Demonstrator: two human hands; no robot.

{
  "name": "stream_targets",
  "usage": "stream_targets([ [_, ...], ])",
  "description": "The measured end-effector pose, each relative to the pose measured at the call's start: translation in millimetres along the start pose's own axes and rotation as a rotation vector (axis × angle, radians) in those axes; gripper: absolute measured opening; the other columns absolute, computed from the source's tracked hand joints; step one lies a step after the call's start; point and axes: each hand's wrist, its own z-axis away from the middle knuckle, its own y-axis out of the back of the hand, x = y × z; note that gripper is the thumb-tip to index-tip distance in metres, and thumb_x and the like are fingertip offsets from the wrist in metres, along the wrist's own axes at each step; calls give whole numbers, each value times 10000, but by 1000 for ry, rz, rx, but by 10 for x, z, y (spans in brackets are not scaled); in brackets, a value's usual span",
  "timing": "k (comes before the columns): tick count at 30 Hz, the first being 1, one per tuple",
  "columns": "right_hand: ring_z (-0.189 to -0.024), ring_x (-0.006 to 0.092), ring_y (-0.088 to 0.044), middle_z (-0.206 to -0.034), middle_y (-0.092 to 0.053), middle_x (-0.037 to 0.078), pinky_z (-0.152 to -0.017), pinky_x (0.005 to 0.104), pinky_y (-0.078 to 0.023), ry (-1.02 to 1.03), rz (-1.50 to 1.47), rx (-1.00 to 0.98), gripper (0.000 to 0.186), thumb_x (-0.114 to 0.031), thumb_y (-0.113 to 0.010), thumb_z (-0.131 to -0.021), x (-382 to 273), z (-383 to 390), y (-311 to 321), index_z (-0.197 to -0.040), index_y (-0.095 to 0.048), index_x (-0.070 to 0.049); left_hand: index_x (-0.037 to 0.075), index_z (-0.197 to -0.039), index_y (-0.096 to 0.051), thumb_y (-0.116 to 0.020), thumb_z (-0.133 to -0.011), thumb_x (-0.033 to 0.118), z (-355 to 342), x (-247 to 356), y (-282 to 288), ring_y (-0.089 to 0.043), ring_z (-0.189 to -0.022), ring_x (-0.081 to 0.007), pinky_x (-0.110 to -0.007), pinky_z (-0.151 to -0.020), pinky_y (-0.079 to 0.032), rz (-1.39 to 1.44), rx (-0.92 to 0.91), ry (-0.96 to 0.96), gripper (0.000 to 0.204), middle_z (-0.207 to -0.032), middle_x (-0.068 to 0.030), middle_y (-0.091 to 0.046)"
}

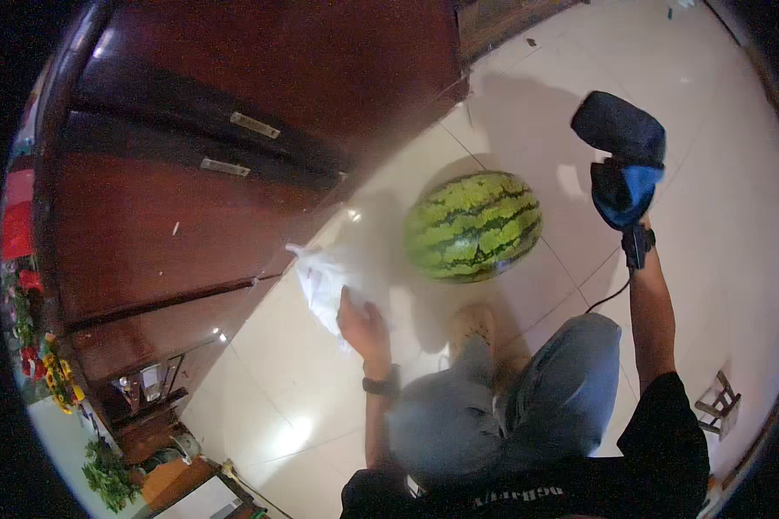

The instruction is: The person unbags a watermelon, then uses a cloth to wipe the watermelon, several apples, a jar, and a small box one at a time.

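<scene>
The left grip [363, 333] is at the edge of a white plastic bag [320, 290], left of the watermelon [474, 227]; blur means I cannot tell whether its fingers are closed on the plastic. The right grip, to the watermelon's upper right, is hidden by a dark-and-blue object [619, 143], so I cannot tell whether it is open or closed. The watermelon lies on its long side on the tiled floor [260, 406], probably because an oval rests steadiest that way; the bag's limpness may explain why the fingers are at its edge. Counted outward: one watermelon, one bag, one dark-and-blue object; two jeans-clad legs [567, 372] below the watermelon; two pale handles [255, 124] on the dark red cabinet [190, 225] to its left; one small stool [718, 403] to its far lower right
</scene>
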Motion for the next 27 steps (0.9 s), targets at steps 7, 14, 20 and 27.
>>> stream_targets([
  [7,-930,269,-570,-992,-597,136,-838,353,-462,396,603,-117,332,-211,-498,-813,-1364,-183,-122,-1069,-532,-2,-4,-1310,-406,-594,-808,188,-742,682,-310,-441,-1121,-368,-471,-977,-323,-147,-415,-271,569,-1204,-240,-494],
  [14,-945,305,-557,-916,-591,147,-859,369,-453,553,852,-59,198,-77,-549,-725,-2180,-426,-20,-912,-580,-16,86,-1310,-450,-584,-825,341,-470,799,-984,-404,-1156,-408,-501,-984,-325,63,-497,-533,563,-1250,-238,-444],
  [20,-947,299,-575,-995,-613,145,-848,373,-468,571,885,-124,284,-83,-569,-731,-2466,-511,221,-1007,-598,-19,88,-1323,-427,-556,-845,357,-435,789,-1014,-370,-1226,-390,-481,-1003,-326,-51,-480,-569,564,-1326,-227,-401],
  [27,-951,301,-579,-1016,-614,144,-849,374,-470,582,760,-51,301,-83,-574,-732,-3268,-705,817,-1025,-600,-21,91,-1320,-428,-559,-813,202,-725,1438,233,-428,-1185,-372,-441,-982,-375,110,-671,-423,535,-1315,-217,-422],
])
